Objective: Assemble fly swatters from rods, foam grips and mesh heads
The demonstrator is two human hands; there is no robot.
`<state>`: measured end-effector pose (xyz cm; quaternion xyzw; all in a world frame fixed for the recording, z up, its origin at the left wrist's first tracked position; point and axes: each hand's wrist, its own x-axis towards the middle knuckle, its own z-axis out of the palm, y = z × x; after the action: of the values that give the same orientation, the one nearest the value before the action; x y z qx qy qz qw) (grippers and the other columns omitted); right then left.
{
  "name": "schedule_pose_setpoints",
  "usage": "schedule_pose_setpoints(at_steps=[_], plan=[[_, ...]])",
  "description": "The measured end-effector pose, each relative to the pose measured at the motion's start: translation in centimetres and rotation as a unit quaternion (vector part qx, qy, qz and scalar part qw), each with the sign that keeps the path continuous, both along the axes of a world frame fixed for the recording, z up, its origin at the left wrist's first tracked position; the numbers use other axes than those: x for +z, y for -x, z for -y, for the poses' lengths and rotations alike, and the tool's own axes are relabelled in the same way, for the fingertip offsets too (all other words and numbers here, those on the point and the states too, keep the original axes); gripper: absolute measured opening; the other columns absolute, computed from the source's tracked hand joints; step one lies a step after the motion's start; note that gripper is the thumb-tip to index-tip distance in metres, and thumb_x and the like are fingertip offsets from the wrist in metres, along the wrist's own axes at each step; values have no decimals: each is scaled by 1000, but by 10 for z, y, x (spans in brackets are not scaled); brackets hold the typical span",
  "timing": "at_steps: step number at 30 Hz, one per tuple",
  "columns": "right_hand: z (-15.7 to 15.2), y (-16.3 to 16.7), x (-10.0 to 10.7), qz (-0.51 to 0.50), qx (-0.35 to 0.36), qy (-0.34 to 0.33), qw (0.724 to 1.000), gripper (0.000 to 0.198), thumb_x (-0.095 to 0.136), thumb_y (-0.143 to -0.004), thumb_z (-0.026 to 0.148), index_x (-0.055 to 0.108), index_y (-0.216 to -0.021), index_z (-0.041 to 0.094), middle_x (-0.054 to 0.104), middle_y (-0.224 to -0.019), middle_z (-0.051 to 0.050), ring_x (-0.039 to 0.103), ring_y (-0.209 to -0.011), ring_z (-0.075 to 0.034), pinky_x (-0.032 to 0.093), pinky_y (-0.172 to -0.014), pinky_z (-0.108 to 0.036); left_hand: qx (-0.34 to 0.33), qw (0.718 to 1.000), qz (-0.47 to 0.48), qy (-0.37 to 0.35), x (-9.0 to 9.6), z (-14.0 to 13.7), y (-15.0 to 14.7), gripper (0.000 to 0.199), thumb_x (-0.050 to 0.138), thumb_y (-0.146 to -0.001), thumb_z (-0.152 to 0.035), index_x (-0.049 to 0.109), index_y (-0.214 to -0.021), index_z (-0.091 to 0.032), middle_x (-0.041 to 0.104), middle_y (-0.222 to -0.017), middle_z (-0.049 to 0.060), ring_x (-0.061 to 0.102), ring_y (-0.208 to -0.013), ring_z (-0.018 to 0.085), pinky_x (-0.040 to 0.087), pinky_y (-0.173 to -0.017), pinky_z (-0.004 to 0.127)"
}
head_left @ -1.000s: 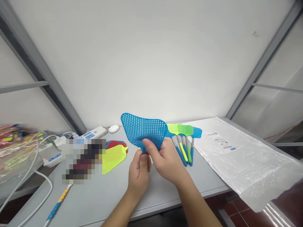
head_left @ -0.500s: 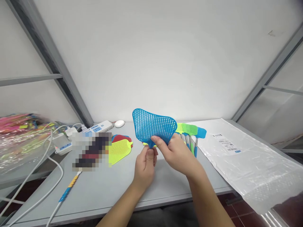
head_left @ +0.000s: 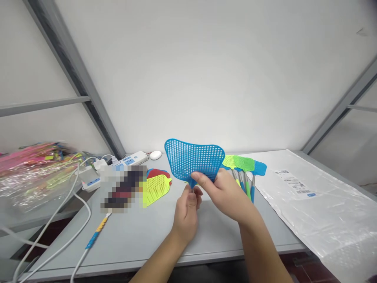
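A blue mesh fly swatter head is held up above the middle of the table. My right hand grips its lower right part, thumb on the near face and fingers behind. Just below the head's neck, my left hand is closed round the swatter's thin stem, most of which its fingers hide. Behind my right hand lie several fly swatters with yellow, green and blue heads and grey rods. To the left are loose heads: a yellow one over red and blue ones.
A power strip and a white mouse sit at the back left. White cables run down the left side, near a blurred-out patch. Plastic-wrapped colourful goods are at far left. A white plastic bag covers the right side.
The view has shifted slightly left, so things appear farther right. The blue head has tilted to sit more level, and a bit of stem now shows between its neck and my left hand.
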<state>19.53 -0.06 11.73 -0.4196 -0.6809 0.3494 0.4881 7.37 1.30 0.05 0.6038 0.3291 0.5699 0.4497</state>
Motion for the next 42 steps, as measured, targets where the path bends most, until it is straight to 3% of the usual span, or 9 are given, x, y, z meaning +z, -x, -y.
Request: schedule_pose_setpoints(at_steps=[8,13,17,22,28,31,36,39,42], plan=[[-8,-19,-21,-48,-97,39,993,47,57,-89,48,38,-54,22,31,-51,6,25,-48,-10,21,-45,-26,-66,992,-92,57,4,-1,1,39,32,-99,-51,48,-82,-20,37,-65,-4,34,-56,12,27,-52,25],[-7,-25,-21,-89,-113,9,990,41,59,-88,46,38,-61,23,32,-57,5,28,-52,-10,23,-47,-26,-81,986,-139,38,29,2,7,39,35,-98,-49,43,-73,-21,39,-60,-4,34,-53,12,26,-50,25],[-11,-26,-17,-105,-105,-12,989,41,58,-89,45,37,-62,23,31,-56,5,28,-51,-10,23,-48,-27,-175,969,-106,136,52,11,13,44,32,-97,-54,39,-68,-22,36,-57,-5,30,-46,10,24,-43,23],[-13,-22,-25,-152,-89,20,984,46,58,-89,48,31,-62,24,25,-54,8,21,-49,-9,19,-47,-27,-254,938,-75,223,63,9,19,44,31,-95,-59,36,-69,-23,31,-53,-7,21,-40,9,17,-38,23],[-14,-19,-39,-167,-104,28,980,48,54,-92,46,28,-58,24,24,-50,8,21,-46,-9,17,-47,-28,-53,966,-250,42,59,5,16,42,35,-98,-50,40,-67,-22,42,-58,-3,36,-53,14,24,-49,26],[-19,-17,-45,-157,-112,35,981,50,54,-92,47,28,-56,24,24,-49,8,23,-46,-9,18,-47,-28,0,947,-322,11,56,3,15,38,32,-99,-47,42,-71,-23,43,-56,-4,37,-50,14,20,-49,27],[-17,-10,-70,-129,-133,77,980,46,45,-94,52,36,-59,23,36,-52,5,36,-49,-11,32,-50,-26,2,888,-460,-21,57,-11,35,36,30,-101,-44,48,-78,-23,54,-64,-3,50,-59,17,23,-55,27],[-2,-3,-95,-39,-157,92,983,35,50,-92,49,56,-72,20,58,-70,-3,55,-70,-19,43,-68,-32,-3,859,-511,-39,49,-22,52,36,32,-101,-43,50,-77,-22,59,-73,-2,56,-71,19,28,-60,27],[18,5,-119,188,-200,46,960,26,56,-90,38,66,-104,20,66,-104,-12,56,-102,-31,41,-89,-46,2,843,-534,-62,30,-26,64,31,32,-101,-38,55,-86,-22,60,-83,0,58,-79,19,34,-66,28]])
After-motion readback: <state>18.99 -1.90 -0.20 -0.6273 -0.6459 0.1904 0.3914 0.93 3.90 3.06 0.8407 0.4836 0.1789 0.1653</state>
